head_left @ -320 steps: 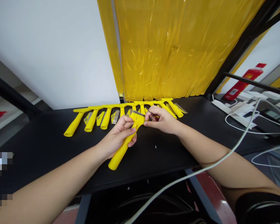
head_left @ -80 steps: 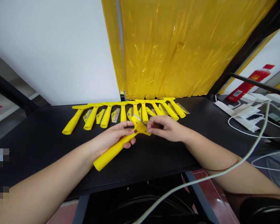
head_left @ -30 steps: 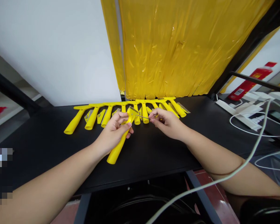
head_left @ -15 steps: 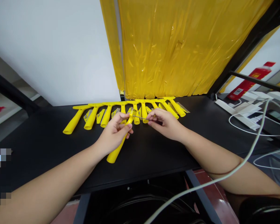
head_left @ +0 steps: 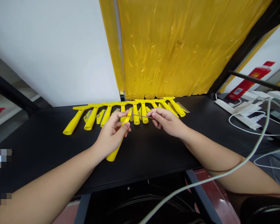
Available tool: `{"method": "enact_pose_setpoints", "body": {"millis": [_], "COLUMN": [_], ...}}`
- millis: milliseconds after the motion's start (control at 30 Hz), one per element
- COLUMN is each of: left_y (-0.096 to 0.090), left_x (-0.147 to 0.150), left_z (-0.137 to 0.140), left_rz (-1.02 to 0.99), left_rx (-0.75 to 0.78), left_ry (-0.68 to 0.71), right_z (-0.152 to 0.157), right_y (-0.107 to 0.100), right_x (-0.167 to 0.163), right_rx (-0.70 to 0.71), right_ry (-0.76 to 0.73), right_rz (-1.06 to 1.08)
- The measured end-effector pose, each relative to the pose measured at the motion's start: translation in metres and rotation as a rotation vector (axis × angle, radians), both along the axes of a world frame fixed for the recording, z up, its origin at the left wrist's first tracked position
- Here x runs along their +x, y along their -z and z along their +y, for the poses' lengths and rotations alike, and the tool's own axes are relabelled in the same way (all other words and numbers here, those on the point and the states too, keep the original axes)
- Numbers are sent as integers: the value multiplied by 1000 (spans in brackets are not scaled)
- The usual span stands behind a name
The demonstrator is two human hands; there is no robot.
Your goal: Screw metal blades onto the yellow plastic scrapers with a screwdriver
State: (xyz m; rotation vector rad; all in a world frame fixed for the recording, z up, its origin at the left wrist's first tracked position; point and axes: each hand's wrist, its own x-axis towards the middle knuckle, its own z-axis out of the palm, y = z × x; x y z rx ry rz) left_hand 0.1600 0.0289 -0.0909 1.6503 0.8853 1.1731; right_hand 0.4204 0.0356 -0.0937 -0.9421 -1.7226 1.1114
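Note:
My left hand (head_left: 115,127) is closed around a yellow scraper-like tool (head_left: 115,151) with a hollow tubular handle, its handle end slanting down toward me. In my right hand (head_left: 166,120) I pinch a screwdriver (head_left: 142,116), whose thin metal shaft points left. Its tip meets the head of the yellow tool near my left fingertips; the exact contact is too small to make out. Behind both hands, several matching yellow tools (head_left: 75,122) lie in a row. Small yellow pieces with metal blades and screws (head_left: 100,116) rest between their handles.
A black table (head_left: 149,155) carries everything. White power strips and cables (head_left: 242,115) lie at the right beside a red bottle (head_left: 252,80). A pale cable (head_left: 200,185) crosses the foreground over my right forearm. Yellow plastic sheeting (head_left: 189,46) and a white panel rise behind.
The yellow tool in my left hand has turned slightly, so its head shows narrower. My right hand's fingers have shifted on the screwdriver, and its red handle end shows now.

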Motion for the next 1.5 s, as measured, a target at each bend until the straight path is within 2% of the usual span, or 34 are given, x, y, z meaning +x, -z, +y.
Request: {"method": "enact_pose_setpoints", "body": {"millis": [100, 267, 433, 600, 700, 867, 1000, 1133, 1367, 1500], "left_y": [-1, -1, -1, 0, 0, -1, -2, -4, -4, -5], "left_x": [0, 0, 0, -2, -3, -2, -1, -2, -1, -1], "left_z": [-1, -2, -1, 0, 1, -1, -1, 0, -2, -2], "left_rz": [2, 3, -9, -14, -12, -3, -5, -17, -39, -42], "left_rx": [16, 31, 20, 15, 33, 55, 42, 56, 89, 89], "left_ry": [-3, -17, -29, -41, -33, -20, -31, -42, 2, -21], "right_z": [-4, -3, 0, -5, -4, -2, -7, -7, -1, -5], "right_y": [-1, -6, -6, -6, -5, -2, -5, -7, -2, -5], "right_x": [-4, -4, -3, -3, -1, 1, -1, 1, 5, 3], "right_rx": [4, 72, 84, 153, 149, 68, 132, 192, 85, 194], "right_ry": [-33, 81, 62, 138, 97, 4, 1, 45, -42, -52], "right_rz": [43, -17, -13, -42, -76, -118, -38, -53, -131, -96]}}
